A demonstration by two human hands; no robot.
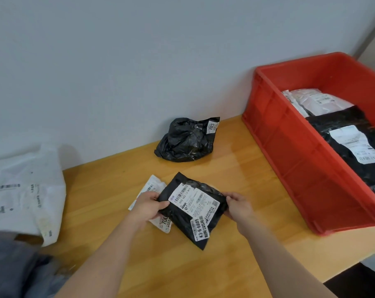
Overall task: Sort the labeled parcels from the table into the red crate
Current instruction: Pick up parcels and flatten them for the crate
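Black parcel [191, 209] hides most of white parcel [152, 190].

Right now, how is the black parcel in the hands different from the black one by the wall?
The held black parcel is flat and smooth; the wall-side black parcel is lumpy and crumpled. The held one shows big white labels on top, with the left hand and right hand each keeping a grip; the other shows one small label at its corner and sits untouched. Both are black plastic.
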